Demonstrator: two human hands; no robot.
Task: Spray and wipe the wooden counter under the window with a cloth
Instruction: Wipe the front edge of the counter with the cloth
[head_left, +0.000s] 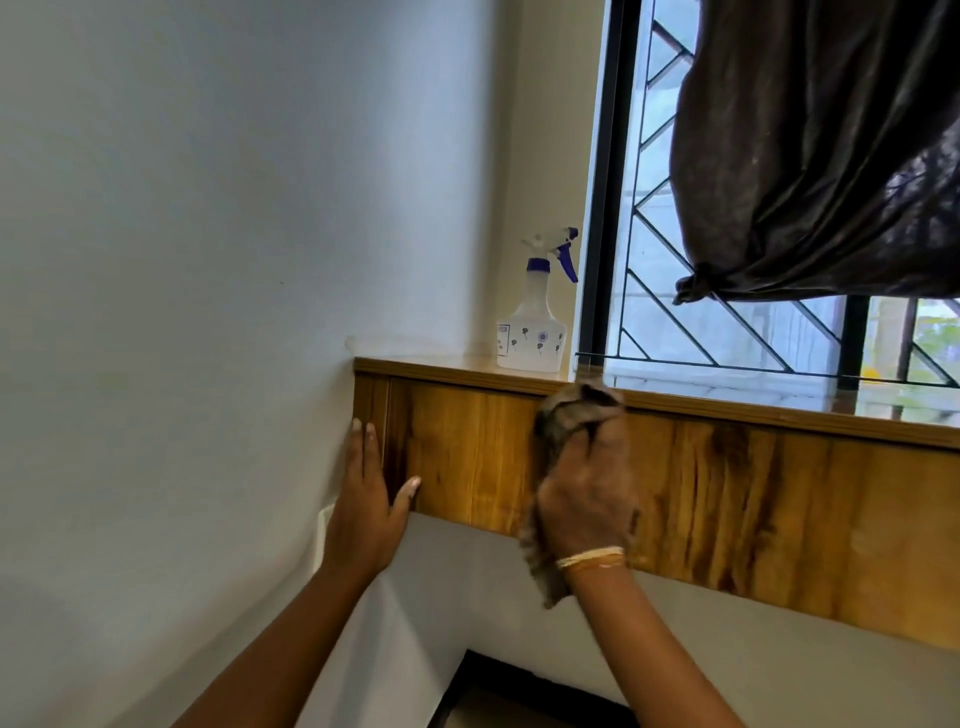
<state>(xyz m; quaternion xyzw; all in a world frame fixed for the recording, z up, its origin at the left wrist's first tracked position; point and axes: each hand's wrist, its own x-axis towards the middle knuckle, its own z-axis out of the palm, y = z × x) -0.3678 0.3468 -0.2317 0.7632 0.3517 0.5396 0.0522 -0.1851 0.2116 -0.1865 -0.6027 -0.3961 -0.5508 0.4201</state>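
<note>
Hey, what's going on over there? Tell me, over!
Right hand grips cloth, wiping counter front. Left hand flat at counter's end. Spray bottle parked on top. Nothing blocking.

We're looking at a room in a home: painted walls (208, 208), a barred window (727, 322) with a knotted dark curtain (810, 156) hanging over a wooden counter (727, 410).

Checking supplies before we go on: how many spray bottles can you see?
1. The spray bottle stands upright on the wooden counter, at its left end in the corner beside the window frame. More could sit farther right, outside the view.
</note>
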